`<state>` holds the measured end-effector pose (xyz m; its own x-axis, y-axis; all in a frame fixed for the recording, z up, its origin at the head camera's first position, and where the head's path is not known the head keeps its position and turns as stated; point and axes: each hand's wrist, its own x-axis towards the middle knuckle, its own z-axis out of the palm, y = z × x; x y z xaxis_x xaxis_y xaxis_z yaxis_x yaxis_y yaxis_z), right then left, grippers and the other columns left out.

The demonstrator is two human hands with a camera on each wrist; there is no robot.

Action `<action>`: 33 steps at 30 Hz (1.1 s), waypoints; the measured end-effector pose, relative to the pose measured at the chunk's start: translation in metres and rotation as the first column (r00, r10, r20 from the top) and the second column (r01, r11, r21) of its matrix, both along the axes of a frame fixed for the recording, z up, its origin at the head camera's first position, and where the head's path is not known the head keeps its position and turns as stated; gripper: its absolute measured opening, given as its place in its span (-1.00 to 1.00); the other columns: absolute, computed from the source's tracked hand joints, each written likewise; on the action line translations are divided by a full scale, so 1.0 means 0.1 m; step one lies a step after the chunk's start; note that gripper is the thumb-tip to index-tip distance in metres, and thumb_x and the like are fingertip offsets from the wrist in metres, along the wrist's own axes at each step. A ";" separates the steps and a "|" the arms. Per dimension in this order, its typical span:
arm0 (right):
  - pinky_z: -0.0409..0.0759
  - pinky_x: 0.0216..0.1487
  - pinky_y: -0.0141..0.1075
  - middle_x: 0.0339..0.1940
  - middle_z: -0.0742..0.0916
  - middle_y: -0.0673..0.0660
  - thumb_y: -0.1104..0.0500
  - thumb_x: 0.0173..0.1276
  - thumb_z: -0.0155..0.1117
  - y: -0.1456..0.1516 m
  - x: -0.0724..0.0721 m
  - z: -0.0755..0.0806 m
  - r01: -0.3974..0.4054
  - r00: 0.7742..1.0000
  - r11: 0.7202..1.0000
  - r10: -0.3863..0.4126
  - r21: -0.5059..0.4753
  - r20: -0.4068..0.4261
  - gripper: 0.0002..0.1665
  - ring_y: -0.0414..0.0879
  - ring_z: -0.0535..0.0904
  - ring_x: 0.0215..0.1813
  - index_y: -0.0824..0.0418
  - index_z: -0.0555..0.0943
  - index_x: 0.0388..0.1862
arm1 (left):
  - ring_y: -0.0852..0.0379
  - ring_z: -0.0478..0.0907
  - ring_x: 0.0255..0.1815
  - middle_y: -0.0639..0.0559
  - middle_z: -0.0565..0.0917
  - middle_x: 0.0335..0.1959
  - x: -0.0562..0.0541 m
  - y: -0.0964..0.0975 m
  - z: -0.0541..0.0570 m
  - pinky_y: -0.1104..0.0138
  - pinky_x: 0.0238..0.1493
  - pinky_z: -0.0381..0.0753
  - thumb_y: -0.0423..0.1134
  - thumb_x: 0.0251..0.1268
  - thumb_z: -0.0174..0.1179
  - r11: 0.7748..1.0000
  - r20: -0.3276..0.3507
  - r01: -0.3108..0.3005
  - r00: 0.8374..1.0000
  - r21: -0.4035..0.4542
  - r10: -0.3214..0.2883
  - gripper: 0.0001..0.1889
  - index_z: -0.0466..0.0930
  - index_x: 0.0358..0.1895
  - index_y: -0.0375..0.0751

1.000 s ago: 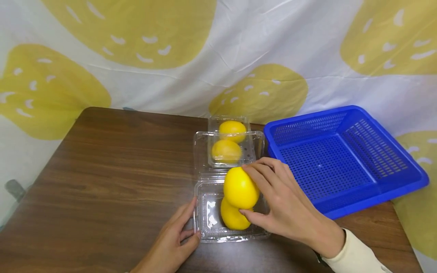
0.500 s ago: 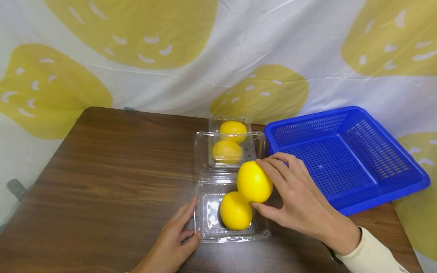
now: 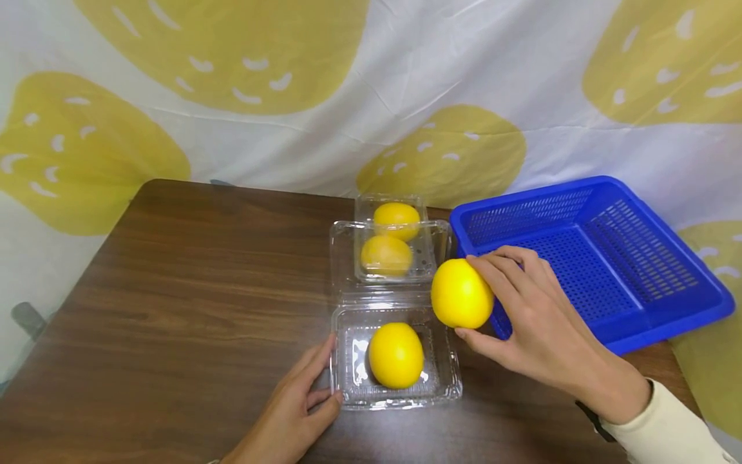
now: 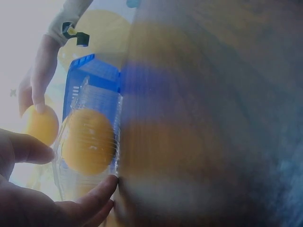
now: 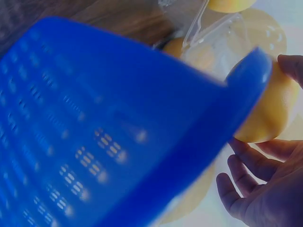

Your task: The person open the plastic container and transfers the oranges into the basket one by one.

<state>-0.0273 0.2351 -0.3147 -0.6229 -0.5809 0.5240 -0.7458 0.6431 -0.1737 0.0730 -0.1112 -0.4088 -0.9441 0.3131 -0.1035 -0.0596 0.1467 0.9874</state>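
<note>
My right hand (image 3: 539, 316) grips a smooth, round yellow fruit (image 3: 461, 294), with the thumb below and fingers above it. Its exact kind is unclear. The fruit hangs between the clear plastic clamshell box (image 3: 353, 399) and the blue basket. A second yellow fruit (image 3: 397, 356) lies in the box's near half, while the lid stands open behind. At the box's left side, my left hand (image 3: 295, 406) rests its fingertips and thumb against the edge. In the left wrist view, the thumb and fingers (image 4: 97, 196) are spread apart along the box wall.
A blue perforated basket (image 3: 585, 283) stands to the right, its near rim partly behind the right hand. Behind the open lid is another clear box (image 3: 426, 264) with two yellow fruits (image 3: 397, 219). A patterned cloth (image 3: 278, 154) hangs behind the wooden table (image 3: 203, 309).
My right hand has carried its fruit from above the other fruit to the right, past the box's edge toward the basket. The fruit in the box has shifted slightly. My left hand stays put.
</note>
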 end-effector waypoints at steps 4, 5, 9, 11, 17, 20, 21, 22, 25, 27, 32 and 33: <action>0.43 0.23 0.27 0.10 0.75 0.33 -0.45 0.53 0.15 0.05 -0.04 0.03 0.002 1.000 1.000 -0.002 -0.005 -0.013 -0.02 0.38 0.51 0.22 0.38 0.59 0.44 | -0.38 0.31 0.60 -0.31 0.23 0.73 0.00 0.00 0.00 0.24 0.36 0.68 -0.52 0.45 0.30 1.000 0.000 0.001 1.000 0.006 -0.001 -0.12 0.11 0.77 -0.30; 0.43 0.22 0.27 0.10 0.75 0.33 -0.45 0.53 0.15 0.06 -0.05 0.04 0.003 1.000 1.000 -0.003 -0.006 -0.015 -0.01 0.38 0.51 0.22 0.39 0.59 0.43 | -0.37 0.31 0.60 -0.31 0.24 0.72 0.00 0.00 0.00 0.24 0.36 0.68 -0.53 0.45 0.30 1.000 -0.001 0.001 1.000 0.007 -0.001 -0.12 0.11 0.77 -0.30; 0.42 0.23 0.26 0.09 0.75 0.33 -0.47 0.53 0.14 0.11 -0.07 0.06 0.018 1.000 1.000 -0.018 -0.001 -0.012 0.01 0.38 0.50 0.22 0.39 0.59 0.44 | -0.37 0.31 0.60 -0.31 0.25 0.72 0.00 0.00 -0.01 0.23 0.36 0.68 -0.53 0.45 0.29 1.000 -0.007 -0.001 1.000 0.005 0.001 -0.12 0.11 0.77 -0.31; 0.41 0.23 0.27 0.10 0.75 0.34 -0.49 0.53 0.14 0.13 -0.08 0.08 0.026 1.000 1.000 -0.026 0.004 -0.008 0.03 0.39 0.50 0.23 0.39 0.59 0.44 | -0.36 0.32 0.59 -0.30 0.26 0.71 0.00 0.00 -0.01 0.22 0.36 0.68 -0.53 0.44 0.29 1.000 -0.007 -0.005 1.000 0.007 0.005 -0.12 0.11 0.77 -0.30; 0.41 0.21 0.29 0.11 0.75 0.36 -0.51 0.52 0.13 0.20 -0.09 0.12 0.054 0.999 0.998 -0.054 0.017 -0.004 0.06 0.40 0.49 0.24 0.39 0.57 0.45 | -0.36 0.34 0.56 -0.32 0.28 0.69 0.00 0.01 -0.01 0.23 0.34 0.69 -0.55 0.43 0.29 1.000 -0.011 -0.015 1.000 0.012 0.015 -0.12 0.12 0.77 -0.32; 0.41 0.20 0.29 0.09 0.75 0.36 -0.52 0.51 0.12 0.23 -0.10 0.14 0.066 0.998 0.998 -0.066 0.022 -0.005 0.06 0.41 0.49 0.24 0.39 0.58 0.45 | -0.36 0.34 0.57 -0.31 0.27 0.70 0.00 0.01 -0.01 0.23 0.34 0.69 -0.55 0.43 0.29 1.000 -0.002 -0.012 1.000 0.008 0.012 -0.11 0.12 0.77 -0.30; 0.40 0.21 0.29 0.09 0.75 0.37 -0.53 0.51 0.12 0.24 -0.10 0.14 0.069 0.998 0.997 -0.069 0.025 -0.005 0.07 0.41 0.49 0.24 0.39 0.58 0.45 | -0.36 0.34 0.57 -0.31 0.28 0.70 0.00 0.01 -0.01 0.23 0.34 0.69 -0.54 0.43 0.30 1.000 -0.001 -0.010 1.000 0.007 0.010 -0.11 0.12 0.77 -0.30; 0.40 0.21 0.30 0.08 0.75 0.37 -0.53 0.51 0.12 0.25 -0.11 0.15 0.071 0.997 0.997 -0.071 0.027 -0.005 0.07 0.41 0.49 0.23 0.39 0.58 0.44 | -0.36 0.34 0.57 -0.31 0.28 0.70 0.00 0.01 -0.01 0.23 0.34 0.69 -0.54 0.43 0.29 1.000 -0.002 -0.008 1.000 0.006 0.008 -0.11 0.12 0.77 -0.30; 0.40 0.20 0.30 0.07 0.75 0.37 -0.55 0.50 0.11 0.29 -0.12 0.16 0.078 0.997 0.996 -0.078 0.034 -0.008 0.09 0.41 0.49 0.22 0.40 0.58 0.44 | -0.36 0.33 0.58 -0.31 0.28 0.69 -0.01 0.01 0.00 0.23 0.34 0.69 -0.54 0.44 0.29 1.000 -0.001 -0.005 1.000 0.006 0.005 -0.12 0.12 0.77 -0.31; 0.41 0.19 0.30 0.09 0.75 0.38 -0.57 0.49 0.11 0.31 -0.13 0.16 0.086 0.996 0.996 -0.085 0.037 -0.008 0.12 0.41 0.49 0.21 0.41 0.58 0.43 | -0.37 0.33 0.58 -0.31 0.29 0.69 -0.01 0.01 0.00 0.23 0.34 0.69 -0.54 0.43 0.29 1.000 -0.001 -0.005 1.000 0.007 0.005 -0.12 0.12 0.77 -0.32; 0.43 0.13 0.29 0.11 0.75 0.39 -0.61 0.47 0.12 0.37 -0.18 0.15 0.099 0.995 0.994 -0.098 0.038 -0.006 0.15 0.41 0.49 0.20 0.41 0.59 0.42 | -0.36 0.34 0.56 -0.31 0.29 0.69 -0.01 0.01 0.00 0.23 0.34 0.69 -0.55 0.42 0.29 1.000 0.005 -0.010 1.000 0.001 0.010 -0.12 0.13 0.77 -0.31; 0.43 0.12 0.28 0.11 0.76 0.39 -0.61 0.47 0.12 0.38 -0.19 0.15 0.099 0.995 0.994 -0.099 0.038 -0.007 0.15 0.41 0.49 0.20 0.41 0.59 0.41 | -0.35 0.34 0.56 -0.31 0.29 0.69 -0.01 0.01 0.00 0.23 0.34 0.69 -0.55 0.42 0.29 1.000 0.008 -0.011 1.000 0.000 0.011 -0.11 0.13 0.77 -0.31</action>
<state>-0.0463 0.2726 -0.2999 -0.6756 -0.5364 0.5058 -0.6792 0.7197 -0.1440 0.0722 -0.1098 -0.4086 -0.9466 0.3027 -0.1110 -0.0692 0.1455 0.9869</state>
